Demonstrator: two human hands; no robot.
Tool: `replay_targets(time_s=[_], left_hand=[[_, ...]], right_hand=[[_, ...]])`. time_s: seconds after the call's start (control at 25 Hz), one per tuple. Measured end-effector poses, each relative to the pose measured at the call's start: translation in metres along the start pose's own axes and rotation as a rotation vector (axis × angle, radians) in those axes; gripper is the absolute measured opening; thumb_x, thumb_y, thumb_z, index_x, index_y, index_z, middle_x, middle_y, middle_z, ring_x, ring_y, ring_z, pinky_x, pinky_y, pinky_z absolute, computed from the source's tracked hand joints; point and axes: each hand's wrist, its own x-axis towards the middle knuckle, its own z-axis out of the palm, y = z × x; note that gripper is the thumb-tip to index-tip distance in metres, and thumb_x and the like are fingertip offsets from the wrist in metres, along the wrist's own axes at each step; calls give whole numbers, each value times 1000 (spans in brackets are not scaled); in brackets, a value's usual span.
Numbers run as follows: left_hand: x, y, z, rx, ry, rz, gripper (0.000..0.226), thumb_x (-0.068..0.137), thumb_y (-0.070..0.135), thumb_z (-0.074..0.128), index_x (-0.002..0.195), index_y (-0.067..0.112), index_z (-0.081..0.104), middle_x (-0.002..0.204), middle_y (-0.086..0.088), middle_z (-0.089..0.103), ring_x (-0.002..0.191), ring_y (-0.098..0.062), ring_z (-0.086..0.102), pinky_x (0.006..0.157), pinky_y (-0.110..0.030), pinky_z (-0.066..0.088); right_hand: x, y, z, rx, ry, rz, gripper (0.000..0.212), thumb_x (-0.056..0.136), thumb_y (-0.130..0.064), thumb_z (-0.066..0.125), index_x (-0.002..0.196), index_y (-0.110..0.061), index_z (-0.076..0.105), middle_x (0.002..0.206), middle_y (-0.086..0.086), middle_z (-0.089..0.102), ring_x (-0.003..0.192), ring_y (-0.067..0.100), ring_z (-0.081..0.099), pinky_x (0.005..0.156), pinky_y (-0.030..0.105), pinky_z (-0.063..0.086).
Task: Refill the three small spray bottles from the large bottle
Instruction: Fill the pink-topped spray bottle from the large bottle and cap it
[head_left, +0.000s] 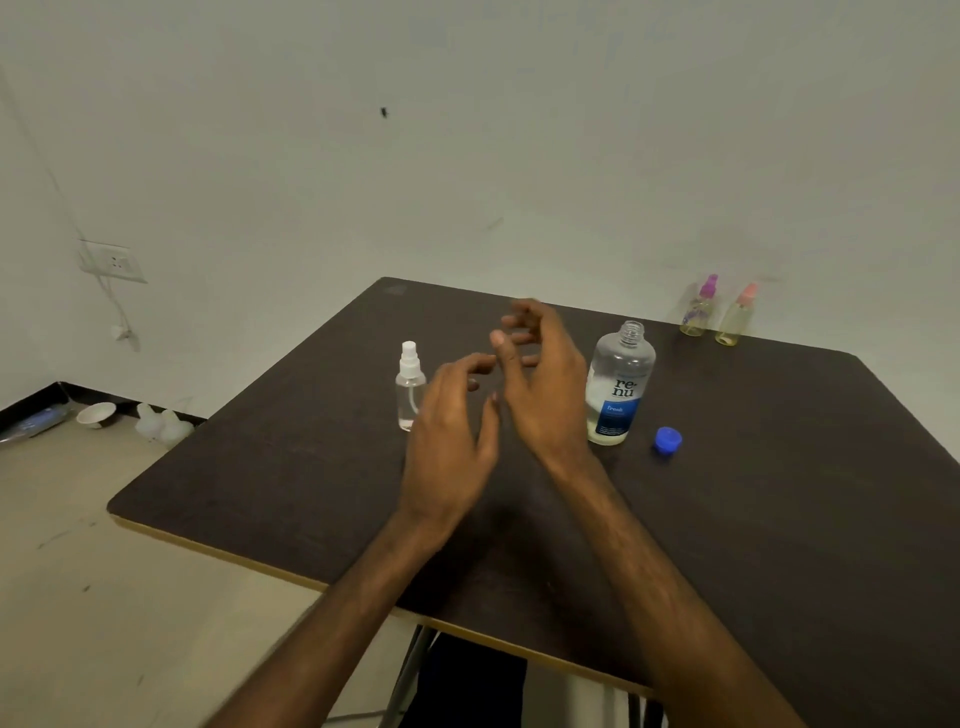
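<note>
Dim, even indoor light with a greenish cast; both hands (498, 395) are motion-blurred, soft shadows fall beneath them on the dark surface (779, 493), and wide-angle bending shows toward the edges.

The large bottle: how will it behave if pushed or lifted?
The large bottle is tall and narrow, so a high push may tip it. Its neck is open, the blue cap lying beside it, so tipping would likely spill liquid.

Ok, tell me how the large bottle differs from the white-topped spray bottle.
The large bottle is uncapped, neck open; the white-topped spray bottle has its sprayer on. The large bottle carries a blue label; the white-topped spray bottle is plain. Both stand upright, clear-walled.
</note>
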Motion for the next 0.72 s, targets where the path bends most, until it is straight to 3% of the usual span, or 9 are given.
replay_targets(time_s=[0.2,0.36,0.48,0.6,0.72], left_hand=[[30,-2,77,-57,-189,-117,36,98,14,56,134,16,52,130,3,59,114,-8,59,97,-27,52],[39,-37,117,231,-461,-203,45,98,14,56,142,11,46,143,-7,52,128,-20,53,109,-36,45],[53,-50,140,356,-588,-166,47,99,17,53,144,8,44,145,-11,49,130,-24,51,111,-39,43],[67,-59,159,364,-600,-155,37,100,21,50,134,6,50,135,-13,55,121,-26,54,105,-40,45],[74,-73,169,349,-609,-197,37,99,24,50,128,2,52,133,-16,55,121,-30,53,106,-45,45]], right_hand=[[25,13,-82,-35,309,8,18,96,-17,58,114,-15,58,102,-4,65,90,5,62,74,13,49],[33,64,-131,-49,485,161,14,95,-15,59,108,-12,61,95,-4,65,80,-1,58,70,10,45],[40,109,-149,-117,496,292,15,94,-15,60,109,-11,61,95,-2,65,79,4,58,70,13,47],[58,154,-157,-199,451,389,19,93,-15,61,111,-9,60,100,1,66,85,10,61,79,27,55],[82,196,-161,-271,381,442,27,91,-13,64,117,-7,59,109,6,65,97,17,63,88,31,54]])
